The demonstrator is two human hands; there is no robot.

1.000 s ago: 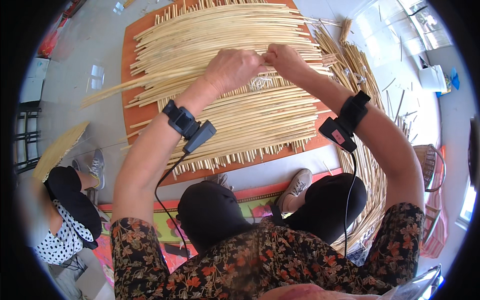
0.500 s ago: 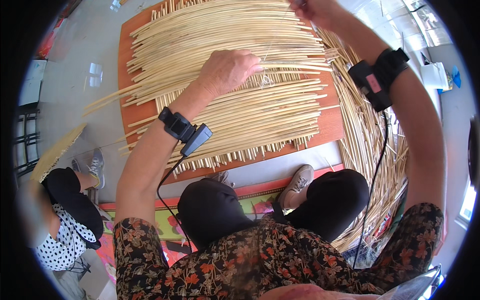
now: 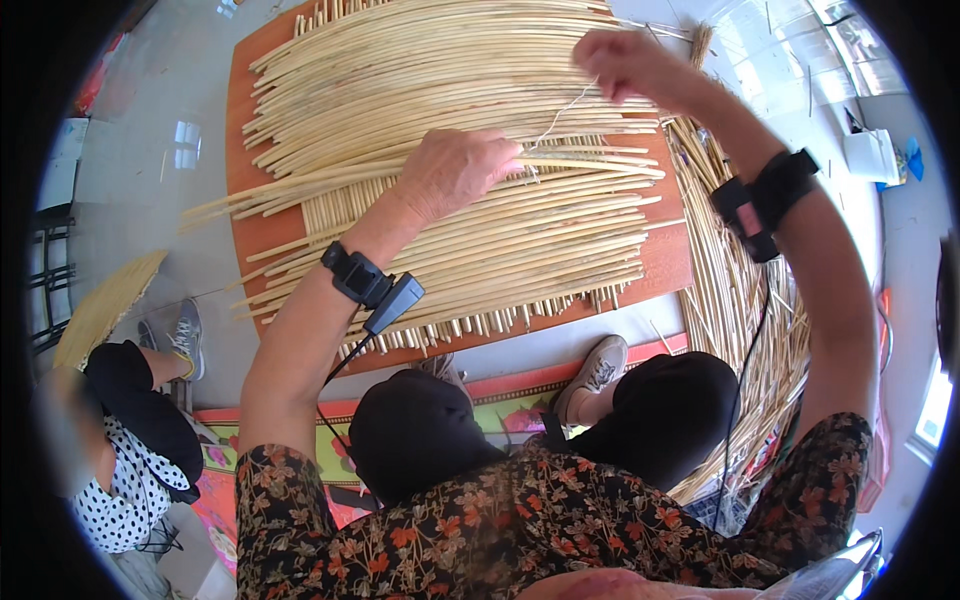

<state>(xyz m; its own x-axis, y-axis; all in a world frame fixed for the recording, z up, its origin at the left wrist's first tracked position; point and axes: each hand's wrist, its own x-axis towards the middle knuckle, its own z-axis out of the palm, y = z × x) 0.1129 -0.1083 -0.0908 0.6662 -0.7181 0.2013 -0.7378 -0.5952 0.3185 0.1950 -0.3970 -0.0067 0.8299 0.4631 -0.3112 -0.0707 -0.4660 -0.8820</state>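
Observation:
My left hand (image 3: 455, 172) is closed around a few pale straw-coloured stalks (image 3: 580, 158) at the middle of a woven layer, its fingertips pressed near a small white tangle. From there a thin white string (image 3: 562, 118) runs up and right to my right hand (image 3: 635, 72), which is raised above the far right part of the layer. Slightly blurred, the right hand's fingers are closed on the string. Beneath lie parallel stalks, an upper layer (image 3: 430, 85) and a lower layer (image 3: 470, 240), with crosswise stalks showing in the gap between them.
The stalks rest on a reddish-brown board (image 3: 662, 265). At right is a heap of loose stalks (image 3: 745, 370). My knees and shoes are at the near edge, over a flowered mat (image 3: 520, 415). Another person (image 3: 125, 450) sits at left beside a woven straw piece (image 3: 110, 300). Black cables hang from my wrist devices.
My right hand has come down and nearer from the top edge, and the string now hangs slacker. My left hand sits slightly lower in the picture, still on the stalks.

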